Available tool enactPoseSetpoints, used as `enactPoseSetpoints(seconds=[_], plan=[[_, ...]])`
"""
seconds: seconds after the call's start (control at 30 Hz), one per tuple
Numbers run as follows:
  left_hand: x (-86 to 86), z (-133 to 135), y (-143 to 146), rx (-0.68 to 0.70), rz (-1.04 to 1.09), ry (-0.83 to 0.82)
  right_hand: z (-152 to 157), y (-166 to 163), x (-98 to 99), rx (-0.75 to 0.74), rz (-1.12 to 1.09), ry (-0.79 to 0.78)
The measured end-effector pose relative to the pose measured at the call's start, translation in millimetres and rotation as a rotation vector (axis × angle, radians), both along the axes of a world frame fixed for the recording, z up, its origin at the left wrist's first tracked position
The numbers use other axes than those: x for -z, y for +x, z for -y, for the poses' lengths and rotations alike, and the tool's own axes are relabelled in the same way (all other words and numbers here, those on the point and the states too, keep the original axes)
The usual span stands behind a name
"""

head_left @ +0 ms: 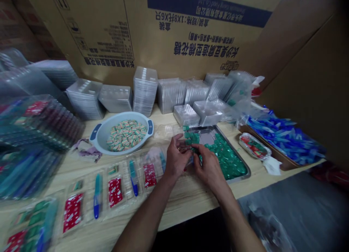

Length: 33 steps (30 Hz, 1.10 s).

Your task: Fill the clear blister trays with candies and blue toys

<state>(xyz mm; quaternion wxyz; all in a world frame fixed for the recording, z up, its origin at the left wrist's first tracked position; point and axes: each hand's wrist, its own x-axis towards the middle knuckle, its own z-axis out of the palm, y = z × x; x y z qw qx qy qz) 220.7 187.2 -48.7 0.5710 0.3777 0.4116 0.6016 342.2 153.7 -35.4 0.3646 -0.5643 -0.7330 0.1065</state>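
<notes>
My left hand (pixel 177 158) is closed around several small green wrapped pieces (pixel 191 136), held above the left edge of a metal tray (pixel 204 132). Beside it, my right hand (pixel 208 164) has its fingers pinched at the lower end of the same green pieces; my fingers partly hide them. Loose green pieces (pixel 227 157) lie heaped in the tray. To the left, a row of clear plastic trays (pixel 124 197) holds red packets (pixel 115 192), blue plastic picks or knives (pixel 133 177) and small striped pieces (pixel 113 169).
A light blue basin (pixel 95 144) holds striped pieces. Stacks of clear trays (pixel 145 92) line the cardboard wall (pixel 152 44). At right are a box of blue plastic items (pixel 286 135) and a foil dish (pixel 255 146). Filled packs (pixel 51 121) are piled at left.
</notes>
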Motion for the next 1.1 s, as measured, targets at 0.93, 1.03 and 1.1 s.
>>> enactPoseSetpoints(seconds=[0.93, 1.03, 1.1], plan=[[-6.1, 8, 3, 0.007, 0.029, 0.0, -1, 15, -5.1, 0.058, 0.068, -0.017], [-7.3, 12, 4, 0.027, -0.008, 0.056, -2, 6, -3.3, 0.088, 0.064, -0.01], [-9.2, 14, 5, 0.013, -0.023, 0.074, 0, 1, -2.5, 0.103, 0.069, 0.013]])
